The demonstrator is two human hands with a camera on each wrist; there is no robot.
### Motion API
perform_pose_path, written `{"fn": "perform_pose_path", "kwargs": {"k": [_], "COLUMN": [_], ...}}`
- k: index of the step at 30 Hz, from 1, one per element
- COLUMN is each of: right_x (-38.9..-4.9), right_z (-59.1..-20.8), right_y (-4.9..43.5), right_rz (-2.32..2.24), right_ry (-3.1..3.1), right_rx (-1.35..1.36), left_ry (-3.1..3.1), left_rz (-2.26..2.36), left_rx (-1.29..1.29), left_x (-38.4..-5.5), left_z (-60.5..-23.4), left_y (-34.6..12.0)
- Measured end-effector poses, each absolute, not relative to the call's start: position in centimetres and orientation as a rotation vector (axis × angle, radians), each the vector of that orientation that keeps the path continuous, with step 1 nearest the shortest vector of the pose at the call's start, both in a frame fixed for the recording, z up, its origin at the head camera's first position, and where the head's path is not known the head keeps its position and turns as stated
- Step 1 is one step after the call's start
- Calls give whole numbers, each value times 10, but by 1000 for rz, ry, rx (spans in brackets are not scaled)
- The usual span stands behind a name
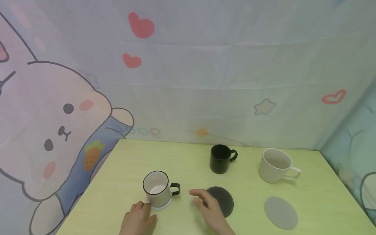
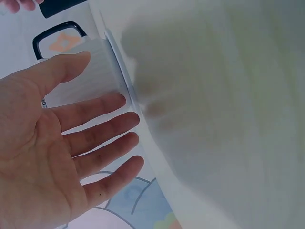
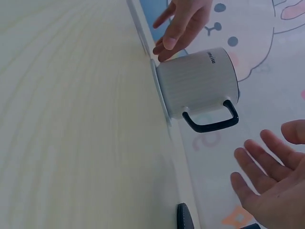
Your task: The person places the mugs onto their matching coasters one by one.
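A white mug with a black rim and handle [image 1: 158, 198] stands upright on a pale round coaster [image 1: 166, 205], its handle pointing right. At the mug's near left is my left hand [image 1: 136, 218], its fingertips close to the coaster edge. The left wrist view shows those fingers [image 2: 102, 106] spread, with nothing in them; whether they touch the coaster I cannot tell. My right hand [image 1: 210, 210] hovers right of the handle, apart from the mug, and partly covers a black round coaster [image 1: 224, 201]. Its fingers look loosely extended and hold nothing in the right wrist view.
A black mug [image 1: 218, 161] stands farther back, behind the black coaster. To the right are a wide white cup [image 1: 271, 168] and, nearer me, a grey round coaster [image 1: 281, 212]. A printed cloth [image 1: 188, 71] hangs along the table's back edge.
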State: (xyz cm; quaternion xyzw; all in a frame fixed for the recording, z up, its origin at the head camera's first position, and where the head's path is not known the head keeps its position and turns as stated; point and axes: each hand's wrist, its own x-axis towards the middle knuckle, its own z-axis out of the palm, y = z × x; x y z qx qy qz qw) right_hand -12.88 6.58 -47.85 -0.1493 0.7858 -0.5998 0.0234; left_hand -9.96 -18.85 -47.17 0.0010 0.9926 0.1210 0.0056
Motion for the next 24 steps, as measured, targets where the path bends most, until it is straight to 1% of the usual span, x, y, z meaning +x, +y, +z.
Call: {"fn": "perform_pose_path", "kwargs": {"k": [6,18,24], "right_x": [-132,-134,-138], "right_z": [-474,-468,-469], "right_y": [73,83,89], "right_rz": [-2050,-2173,-2214], "right_ry": [2402,2389,2423], "right_rx": [-337,-339,-363], "left_ry": [3129,3146,3137], "left_rz": [351,445,486], "left_rx": [43,162,157], "left_x": [-100,-98,-99], "left_z": [-469,-468,-463], "left_y": [-181,-160,-145]}}
